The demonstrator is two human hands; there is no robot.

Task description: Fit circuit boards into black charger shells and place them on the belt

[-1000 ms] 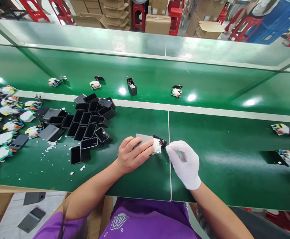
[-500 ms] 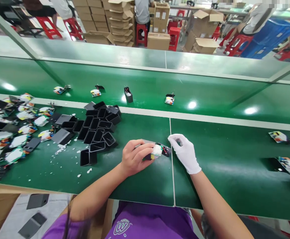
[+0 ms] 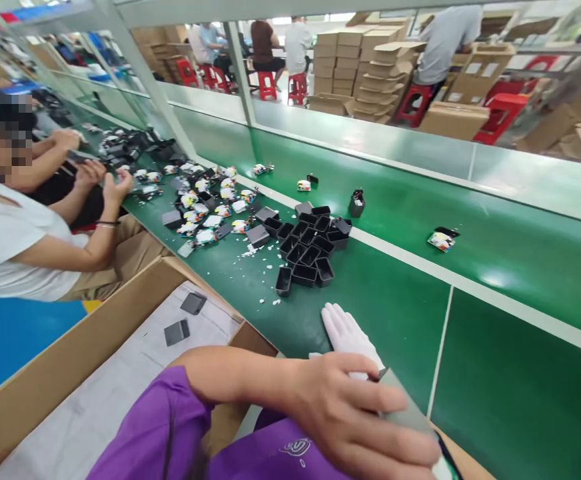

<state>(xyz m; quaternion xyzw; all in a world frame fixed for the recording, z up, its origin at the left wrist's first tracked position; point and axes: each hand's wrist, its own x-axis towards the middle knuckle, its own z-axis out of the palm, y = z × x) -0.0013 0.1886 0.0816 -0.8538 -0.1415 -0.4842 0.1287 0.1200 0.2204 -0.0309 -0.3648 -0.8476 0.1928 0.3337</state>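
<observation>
My bare left hand [image 3: 365,420] is wrapped round a grey plastic case [image 3: 410,407], close to the camera at the table's front edge. At the case's lower end a bit of green and white shows, mostly cut off by the frame. Behind it, my white-gloved right hand [image 3: 348,333] reaches across under the left arm, its fingers stretched out low over the green table [image 3: 390,307]. Part of the glove is hidden by the left hand. Beyond the glove stands a cluster of hollow black cases [image 3: 304,255], with white crumbs scattered beside it.
Circuit boards with white filler [image 3: 214,221] lie heaped on the left. Several single units, such as a board [image 3: 441,240], sit on the far green strip. Below left stands a cardboard box [image 3: 95,320] holding two grey cases [image 3: 177,332]. Co-workers' hands [image 3: 115,187] are at far left.
The view has swung left. My left hand has brought the case nearer to the camera. My gloved right hand has gone from right of the case to behind it, fingers now straightened.
</observation>
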